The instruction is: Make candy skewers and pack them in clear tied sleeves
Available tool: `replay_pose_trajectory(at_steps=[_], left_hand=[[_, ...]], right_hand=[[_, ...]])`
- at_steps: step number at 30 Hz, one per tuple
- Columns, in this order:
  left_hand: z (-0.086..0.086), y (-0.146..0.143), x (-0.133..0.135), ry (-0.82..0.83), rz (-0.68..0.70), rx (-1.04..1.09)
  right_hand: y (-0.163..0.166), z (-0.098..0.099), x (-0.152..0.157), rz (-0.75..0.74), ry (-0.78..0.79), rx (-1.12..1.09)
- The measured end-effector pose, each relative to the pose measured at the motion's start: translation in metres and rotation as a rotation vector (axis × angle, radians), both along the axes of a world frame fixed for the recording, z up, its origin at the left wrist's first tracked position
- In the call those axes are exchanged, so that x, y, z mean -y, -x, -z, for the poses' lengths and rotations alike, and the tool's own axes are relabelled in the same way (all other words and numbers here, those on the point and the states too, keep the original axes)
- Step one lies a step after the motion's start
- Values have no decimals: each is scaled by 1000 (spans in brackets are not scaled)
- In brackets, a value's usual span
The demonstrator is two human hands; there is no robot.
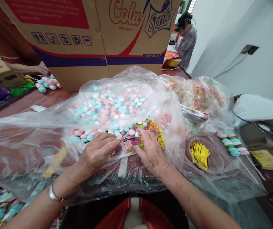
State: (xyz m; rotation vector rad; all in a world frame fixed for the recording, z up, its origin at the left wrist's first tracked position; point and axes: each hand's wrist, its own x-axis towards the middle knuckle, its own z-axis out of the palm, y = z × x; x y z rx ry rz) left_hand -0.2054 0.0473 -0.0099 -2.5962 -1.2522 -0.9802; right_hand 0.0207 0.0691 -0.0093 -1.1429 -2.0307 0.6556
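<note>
My left hand reaches over the left end of a colourfully printed card strip, fingers stretched out and close together. At the strip's other end is my right hand, its fingers spread apart and thumb toward the strip. A white candy piece lies by my right fingertips; whether they touch it I cannot tell. Behind the hands are pink, blue and white marshmallow candies, partly under a clear plastic bag. Colourful ring gummies lie just beyond my right hand.
A large cardboard box stands behind the candies. At the right are gold twist ties in a clear tub, candy skewers, bagged gummies and a printed stack. A co-worker's hand holds skewers; another person stands behind.
</note>
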Motion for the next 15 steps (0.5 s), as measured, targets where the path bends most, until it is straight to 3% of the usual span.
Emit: replay_pose_trajectory(at_steps=[5,9,15], left_hand=[[-9,-8,-1,218,-63,52],[-9,-9,-4,427,-76,40],[-4,2,-7,308,-111,-18]], right_hand=[[13,4,-16,-100,69,33],[20,12,-15,-51,-45,141],[26,18,-10,-30,-209,345]])
